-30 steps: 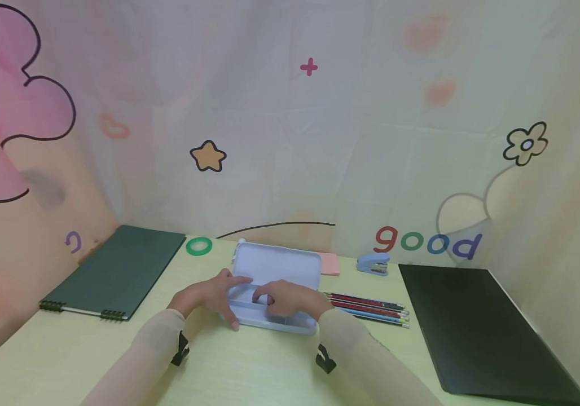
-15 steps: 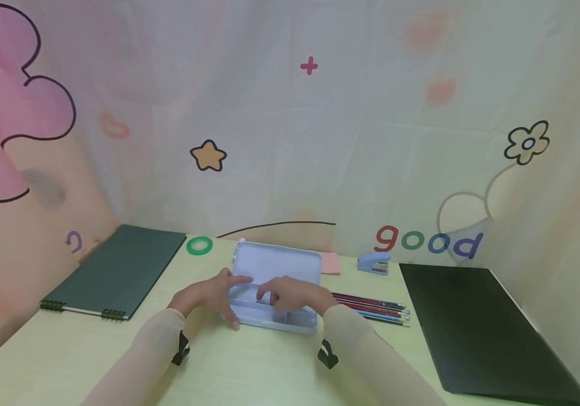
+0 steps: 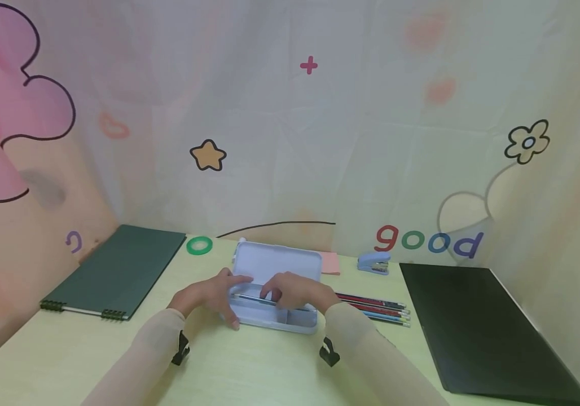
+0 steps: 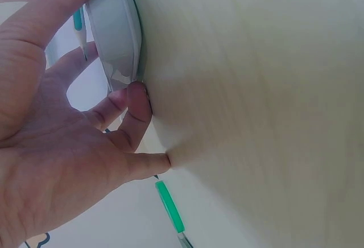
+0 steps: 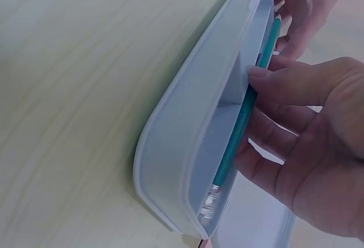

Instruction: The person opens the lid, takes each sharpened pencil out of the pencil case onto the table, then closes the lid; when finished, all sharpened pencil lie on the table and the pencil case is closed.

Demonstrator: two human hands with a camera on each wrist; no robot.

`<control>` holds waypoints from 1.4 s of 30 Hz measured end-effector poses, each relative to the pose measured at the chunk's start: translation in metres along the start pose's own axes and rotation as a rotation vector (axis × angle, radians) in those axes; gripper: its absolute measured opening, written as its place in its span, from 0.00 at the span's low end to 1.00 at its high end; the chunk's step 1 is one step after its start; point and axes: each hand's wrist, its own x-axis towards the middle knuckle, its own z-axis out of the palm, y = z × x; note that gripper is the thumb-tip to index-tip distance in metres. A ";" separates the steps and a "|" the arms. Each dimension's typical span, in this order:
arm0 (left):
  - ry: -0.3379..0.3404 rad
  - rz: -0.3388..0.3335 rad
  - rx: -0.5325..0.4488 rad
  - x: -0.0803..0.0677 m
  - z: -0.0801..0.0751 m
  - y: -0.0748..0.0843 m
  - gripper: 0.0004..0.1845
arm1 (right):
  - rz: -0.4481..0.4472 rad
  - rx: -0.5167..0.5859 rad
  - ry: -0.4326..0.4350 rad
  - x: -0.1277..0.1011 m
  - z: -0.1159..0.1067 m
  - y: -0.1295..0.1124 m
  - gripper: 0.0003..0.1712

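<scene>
A pale blue pencil case point(image 3: 277, 260) lies opened on the table, its lid leaning back. My left hand point(image 3: 212, 293) grips its left end, thumb and fingers spread across the near and far sides. In the left wrist view, fingertips point(image 4: 136, 103) curl against the case's end wall. Thumb and fingers of my right hand point(image 5: 318, 145) pinch a teal pencil point(image 5: 242, 117) lengthwise along the case's compartments. The pencil's sharpened tip point(image 4: 85, 43) points toward my left hand, and its eraser end sits at the right end of the case. A short divider splits the near compartment.
Several pencils point(image 3: 376, 309) lie right of the case. Behind are pink sticky notes point(image 3: 330, 263), a blue stapler point(image 3: 374, 263) and a green tape roll point(image 3: 199, 245). A dark green notebook point(image 3: 117, 270) lies left, a black flat board point(image 3: 483, 327) right.
My right hand has shifted slightly right and away from me. The pencil, hidden from the head camera before, now shows across the case in its fingers. My left hand has stayed put.
</scene>
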 end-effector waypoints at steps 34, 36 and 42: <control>0.003 0.025 -0.001 0.002 -0.002 -0.003 0.55 | 0.051 0.028 0.209 -0.116 -0.025 0.091 0.15; 0.005 0.029 -0.002 0.001 -0.001 -0.003 0.54 | 0.062 0.015 0.220 -0.125 -0.021 0.100 0.15; 0.002 0.028 -0.011 0.000 0.001 -0.002 0.53 | 0.082 0.016 0.244 -0.146 -0.005 0.119 0.15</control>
